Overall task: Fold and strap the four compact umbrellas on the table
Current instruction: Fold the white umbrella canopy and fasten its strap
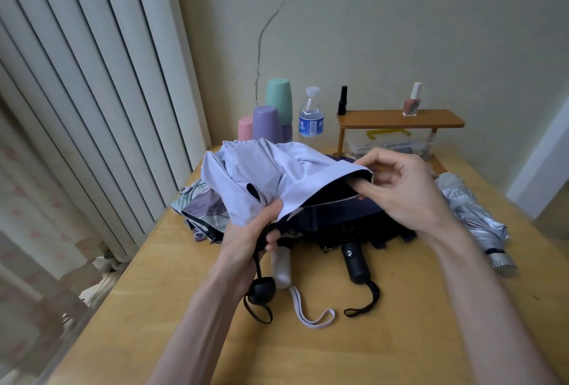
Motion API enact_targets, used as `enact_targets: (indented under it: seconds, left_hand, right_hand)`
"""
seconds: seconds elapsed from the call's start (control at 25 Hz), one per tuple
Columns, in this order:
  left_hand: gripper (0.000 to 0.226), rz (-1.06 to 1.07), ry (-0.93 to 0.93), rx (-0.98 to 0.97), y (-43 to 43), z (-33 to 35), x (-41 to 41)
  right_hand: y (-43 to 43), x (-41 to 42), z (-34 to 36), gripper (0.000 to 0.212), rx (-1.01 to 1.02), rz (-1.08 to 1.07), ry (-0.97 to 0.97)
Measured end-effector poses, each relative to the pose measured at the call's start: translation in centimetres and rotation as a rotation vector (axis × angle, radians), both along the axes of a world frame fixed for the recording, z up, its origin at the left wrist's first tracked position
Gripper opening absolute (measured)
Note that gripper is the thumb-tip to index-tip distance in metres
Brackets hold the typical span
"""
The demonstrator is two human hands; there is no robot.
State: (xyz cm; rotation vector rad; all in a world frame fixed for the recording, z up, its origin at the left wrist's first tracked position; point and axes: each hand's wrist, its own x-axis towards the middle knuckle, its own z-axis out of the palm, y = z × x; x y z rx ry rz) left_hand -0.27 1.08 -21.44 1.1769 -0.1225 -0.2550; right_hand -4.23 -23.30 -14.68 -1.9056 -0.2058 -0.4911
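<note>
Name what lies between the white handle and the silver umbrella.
The black handle and its wrist loop, seen in the head view; the right forearm crosses above.

cups (267, 120) left of bottle (311, 113), shelf (400, 120) right

Pale lilac umbrella (277, 175) — canopy loose and unstrapped, black lining showing, lifted above the bench (400, 323); its round black handle (260, 290) hangs below. Navy umbrella (354, 218) lies under it, canopy rumpled, black handle (357, 264) with wrist loop pointing to the near edge. Floral-print umbrella (201, 209) sprawls unfolded at left, partly buried. Silver umbrella (471, 212) — folded into a bundle, lies apart at right, one end toward the near edge.
</note>
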Motion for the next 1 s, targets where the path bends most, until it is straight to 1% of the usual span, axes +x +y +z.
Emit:
enact_targets:
  seconds: [0.08,0.2,0.28,0.36,0.44,0.52,0.56,0.6,0.64,0.72,0.76,0.8,0.88,0.96,1.0]
  left_hand:
    - [0.040,0.026,0.003,0.007,-0.2,0.1,-0.4]
    - [0.040,0.053,0.015,-0.042,-0.1,-0.3,-0.8]
    - [0.040,0.082,0.060,-0.095,0.1,-0.4,-1.1]
    - [0.044,0.097,0.091,-0.172,0.2,-0.7,-1.1]
    - [0.045,0.098,0.083,-0.201,0.5,-0.9,-0.9]
    - [0.044,0.088,0.062,-0.154,1.0,-0.8,-0.6]
    - [0.044,0.080,0.050,-0.118,1.2,-0.8,-0.6]
    - [0.043,0.074,0.039,-0.094,1.3,-0.7,-0.6]
    - [0.042,0.073,0.034,-0.090,1.3,-0.7,-0.6]
    - [0.039,0.077,0.039,-0.130,1.1,-0.6,-0.8]
    - [0.038,0.077,0.042,-0.155,1.0,-0.5,-0.8]
    - [0.037,0.078,0.043,-0.164,0.9,-0.4,-0.9]
    - [0.037,0.106,0.041,-0.121,1.0,-0.3,-0.9]
    - [0.039,0.167,0.027,-0.054,1.3,-0.2,-0.7]
    - [0.039,0.193,0.017,-0.039,1.3,-0.1,-0.7]
  right_hand:
    - [1.6,0.8,-0.7,0.016,-0.032,-0.116,-0.088]
    - [2.9,1.3,-1.6,0.026,-0.107,-0.263,-0.190]
    - [2.5,1.4,-2.2,0.038,-0.089,-0.374,-0.200]
    - [2.4,1.5,-2.8,0.043,-0.118,-0.448,-0.206]
    - [2.3,1.5,-3.0,0.041,-0.195,-0.421,-0.233]
    - [2.3,1.4,-2.8,0.030,-0.329,-0.318,-0.308]
    - [2.4,1.3,-2.6,0.025,-0.394,-0.303,-0.356]
    - [2.5,1.2,-2.7,0.022,-0.446,-0.348,-0.414]
    - [2.6,1.3,-2.8,0.022,-0.483,-0.443,-0.474]
    - [3.0,1.3,-3.3,0.026,-0.505,-0.642,-0.555]
    - [3.2,1.3,-3.6,0.028,-0.508,-0.694,-0.573]
    - [3.3,1.3,-4.0,0.031,-0.511,-0.717,-0.573]
    - [3.1,1.5,-4.3,0.035,-0.485,-0.701,-0.497]
    - [2.8,1.7,-4.4,0.038,-0.384,-0.656,-0.388]
    - [2.7,1.7,-4.4,0.041,-0.303,-0.642,-0.347]
